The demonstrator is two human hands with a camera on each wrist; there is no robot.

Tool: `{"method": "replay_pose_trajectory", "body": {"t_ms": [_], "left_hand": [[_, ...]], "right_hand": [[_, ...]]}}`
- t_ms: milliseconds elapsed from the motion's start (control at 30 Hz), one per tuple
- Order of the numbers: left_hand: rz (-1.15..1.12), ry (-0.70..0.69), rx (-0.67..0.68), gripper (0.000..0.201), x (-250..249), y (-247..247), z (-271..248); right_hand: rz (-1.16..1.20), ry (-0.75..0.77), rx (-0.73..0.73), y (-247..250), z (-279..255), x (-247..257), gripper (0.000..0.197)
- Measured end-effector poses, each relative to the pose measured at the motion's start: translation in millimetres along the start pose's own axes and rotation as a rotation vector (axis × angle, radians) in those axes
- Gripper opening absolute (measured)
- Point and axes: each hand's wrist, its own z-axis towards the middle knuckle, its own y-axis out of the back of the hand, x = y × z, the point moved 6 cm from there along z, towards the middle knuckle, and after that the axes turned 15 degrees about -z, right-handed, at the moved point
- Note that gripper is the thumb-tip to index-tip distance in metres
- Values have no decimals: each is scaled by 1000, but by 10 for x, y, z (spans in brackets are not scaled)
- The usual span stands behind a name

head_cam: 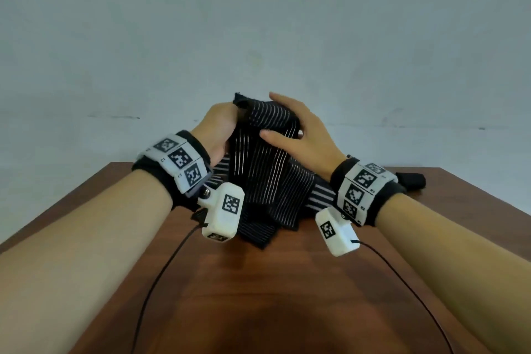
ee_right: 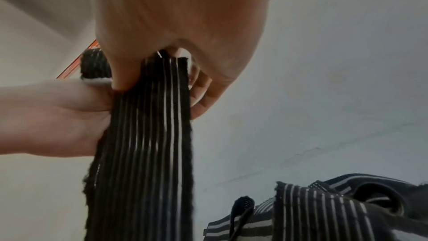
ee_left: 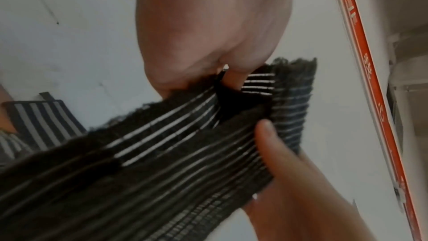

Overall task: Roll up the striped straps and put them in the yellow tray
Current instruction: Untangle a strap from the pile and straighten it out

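Table: nearest the viewer; carries the loose pile.
Striped straps: heaped at the far edge, apparently awaiting rolling; yellow tray not visible.
Raised strap: lifted clear, likely to start its roll.
Left hand: fingers curled, gripping the top end.
Right hand: fingers wrapped round the strap, thumb in front.

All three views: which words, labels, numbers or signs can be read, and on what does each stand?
No text can be read.
Orange strip in the left wrist view: white characters, too blurred to read.
Wrist bands and white camera housings in the head view: black and white square marker patterns only; tiny marks beside them are too small to read.
Striped strap: only stripes.
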Motion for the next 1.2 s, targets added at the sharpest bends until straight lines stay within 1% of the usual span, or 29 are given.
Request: {"method": "replay_pose_trajectory", "body": {"t_ms": [67,167,267,367,433,467,500,533,600,667,700,733,800,867,900,967,1067,1167,1200], "left_hand": [[44,-16,61,30,37,11,-39],[187,-47,109,27,103,83,-28],[107,34,195,35,249,137,-33],[-55,131,307,40,324,174,-27],[-184,197,376,38,323,185,-30],[-213,214,381,36,320,192,-25],[-198,212,351,35,319,207,-14],[-154,187,285,34,324,243,14],[-71,95,97,34,342,361,85],[-37,12,-74,34,357,510,149],[-44,-5,-124,33,371,574,171],[-62,-5,-143,32,393,598,188],[-54,9,-112,28,454,563,205],[-54,30,-41,26,525,470,225],[-81,49,0,28,553,422,229],[-125,85,39,28,585,377,256],[-163,83,45,17,562,356,315],[-347,135,68,22,592,299,365],[-407,150,54,23,617,298,390]], "right_hand": [[11,-34,-13,31,-72,1,35],[183,-100,-41,63,-119,-89,13],[370,-246,-61,13,-122,-220,28],[508,-361,-51,-109,-132,-265,24],[560,-397,-50,-172,-113,-285,21],[563,-392,-44,-205,-100,-278,20],[558,-378,-27,-246,-91,-263,19],[559,-363,-4,-295,-85,-244,17],[586,-356,25,-391,-104,-226,17],[629,-373,20,-472,-128,-266,20],[644,-387,14,-513,-137,-289,19],[656,-409,5,-564,-142,-322,15],[679,-465,-39,-667,-155,-395,13],[728,-531,-108,-737,-164,-482,18],[752,-554,-135,-749,-159,-513,20],[778,-560,-150,-740,-120,-544,20],[830,-554,-137,-677,-4,-570,12],[901,-589,-104,-629,98,-629,34],[921,-600,-110,-609,126,-675,37]]}}
